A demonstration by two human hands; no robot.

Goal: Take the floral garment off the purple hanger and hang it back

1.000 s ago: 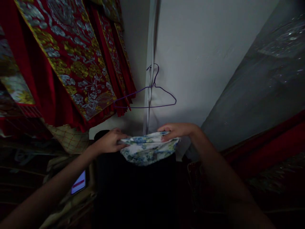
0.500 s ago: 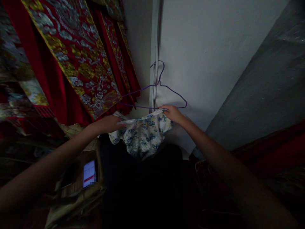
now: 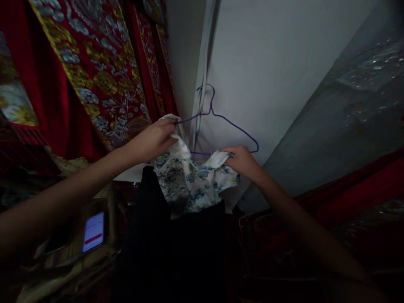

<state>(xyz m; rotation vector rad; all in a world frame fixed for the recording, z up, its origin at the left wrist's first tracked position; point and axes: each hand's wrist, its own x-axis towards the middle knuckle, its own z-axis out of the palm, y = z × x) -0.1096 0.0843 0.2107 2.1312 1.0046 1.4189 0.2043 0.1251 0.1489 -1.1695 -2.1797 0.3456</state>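
A purple wire hanger (image 3: 235, 125) hangs by its hook from a narrow strip in the wall corner. Below it, a small floral top (image 3: 202, 187), white with blue and yellow print, is stretched between both hands. My left hand (image 3: 155, 138) grips one shoulder of the top, and the hanger's left end disappears into the cloth there. Closed on the other shoulder is my right hand (image 3: 244, 162), just under the hanger's right end, which is bare. The lower part of the top hangs over dark cloth (image 3: 176, 252), probably my clothing.
Red hangings with gold and silver embroidery (image 3: 104, 80) drape on the left. A lit phone (image 3: 94, 232) lies on a wooden stand at lower left. Clear plastic sheeting (image 3: 369, 88) covers a surface on the right, with dark red material (image 3: 341, 202) below it.
My left hand has risen and brought the top's left shoulder over the hanger's left end. The right hand still holds the other shoulder. The view has shifted slightly.
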